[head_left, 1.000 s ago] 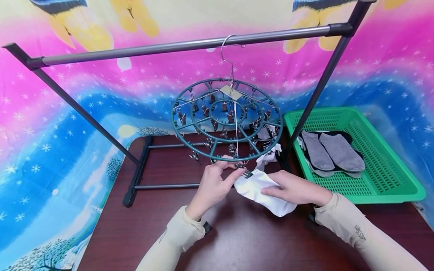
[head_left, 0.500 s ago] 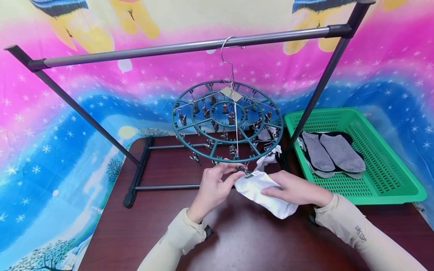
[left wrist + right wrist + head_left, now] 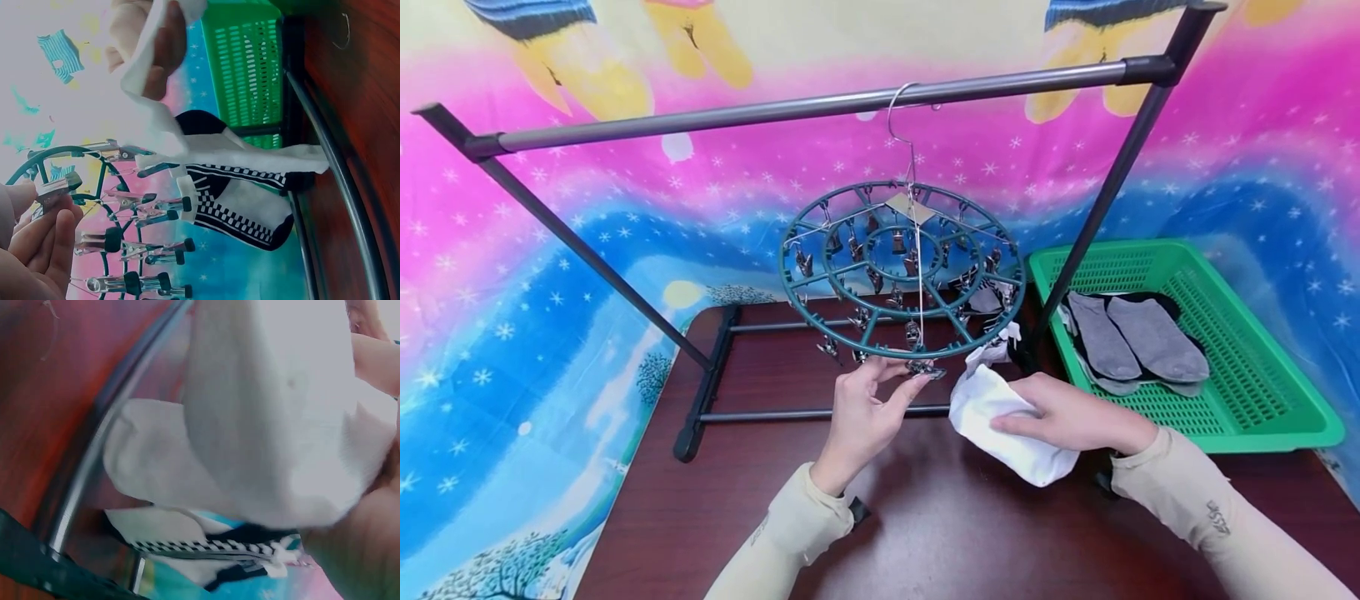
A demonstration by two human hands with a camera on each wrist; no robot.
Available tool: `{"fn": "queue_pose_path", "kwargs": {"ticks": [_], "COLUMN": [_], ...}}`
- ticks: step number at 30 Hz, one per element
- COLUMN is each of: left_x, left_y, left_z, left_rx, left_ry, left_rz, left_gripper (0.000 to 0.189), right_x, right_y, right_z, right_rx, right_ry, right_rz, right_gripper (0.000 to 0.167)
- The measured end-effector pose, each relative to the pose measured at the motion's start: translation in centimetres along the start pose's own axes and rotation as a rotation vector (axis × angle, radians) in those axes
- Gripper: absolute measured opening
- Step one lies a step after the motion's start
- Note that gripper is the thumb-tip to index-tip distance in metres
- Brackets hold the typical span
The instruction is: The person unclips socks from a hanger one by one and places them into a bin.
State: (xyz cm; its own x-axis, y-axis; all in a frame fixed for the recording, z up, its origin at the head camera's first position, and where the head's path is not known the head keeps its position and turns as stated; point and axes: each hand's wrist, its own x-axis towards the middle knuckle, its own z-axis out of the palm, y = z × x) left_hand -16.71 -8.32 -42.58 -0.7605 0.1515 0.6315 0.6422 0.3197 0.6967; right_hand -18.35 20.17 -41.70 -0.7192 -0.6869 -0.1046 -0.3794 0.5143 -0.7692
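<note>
My left hand [image 3: 867, 412] pinches a metal clip [image 3: 927, 370] between thumb and fingers, at the near edge of a round green clip hanger [image 3: 841, 341]. In the left wrist view this clip [image 3: 59, 186] has dark tips and no cloth between them. My right hand [image 3: 1071, 412] holds a white sock [image 3: 1000, 429], thumb on top, a short way right of the clip. The right wrist view has the sock [image 3: 269, 419] close up, hiding most of the fingers. Black-and-white checkered socks [image 3: 244, 212] hang from clips at the hanger's right side.
The hanger hooks over the bar of a dark metal rack [image 3: 700, 117] on the brown table [image 3: 940, 542]. Behind the rack's right leg sits a green basket [image 3: 1277, 437] with grey socks [image 3: 1157, 337] and darker ones under them. A printed cloth [image 3: 647, 192] covers the wall.
The white sock has come away from the clip, moving right with my right hand. My left hand has drawn slightly left, still pinching the clip.
</note>
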Motion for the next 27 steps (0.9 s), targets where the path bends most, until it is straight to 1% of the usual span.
{"fn": "queue_pose_path", "kwargs": {"ticks": [3, 7, 11, 15, 18, 22, 25, 27], "left_x": [0.0, 0.0, 0.1, 0.2, 0.2, 0.2, 0.2, 0.2], "left_y": [0.0, 0.0, -0.2, -0.2, -0.2, -0.2, -0.2, -0.2], "left_z": [-0.1, -0.1, -0.1, -0.2, -0.2, -0.3, -0.3, -0.3], "left_rx": [0.033, 0.047, 0.043, 0.029, 0.024, 0.016, 0.008, 0.009], "left_ry": [0.016, 0.011, 0.007, 0.016, 0.024, 0.029, 0.029, 0.028], "left_rz": [0.009, 0.021, 0.030, 0.027, 0.026, 0.021, 0.017, 0.017], "left_gripper": [0.023, 0.024, 0.026, 0.027, 0.027, 0.027, 0.028, 0.027], "right_x": [-0.7, -1.8, -2.9, -3.9, -4.5, -5.2, -5.7, -6.0], "right_y": [-0.3, -0.6, -0.8, -0.6, -0.1, 0.8, 1.4, 2.0], "right_z": [-1.0, -2.7, -4.5, -6.4, -7.6, -8.9, -9.7, -10.4], "right_rx": [0.035, 0.031, -0.001, -0.045, -0.076, -0.055, -0.009, -0.002], "right_ry": [0.008, 0.047, 0.121, 0.229, 0.294, 0.323, 0.326, 0.337], "right_rz": [0.020, 0.034, 0.039, 0.098, 0.134, 0.166, 0.227, 0.260], "right_gripper": [0.018, 0.016, 0.013, 0.013, 0.015, 0.019, 0.024, 0.025]}}
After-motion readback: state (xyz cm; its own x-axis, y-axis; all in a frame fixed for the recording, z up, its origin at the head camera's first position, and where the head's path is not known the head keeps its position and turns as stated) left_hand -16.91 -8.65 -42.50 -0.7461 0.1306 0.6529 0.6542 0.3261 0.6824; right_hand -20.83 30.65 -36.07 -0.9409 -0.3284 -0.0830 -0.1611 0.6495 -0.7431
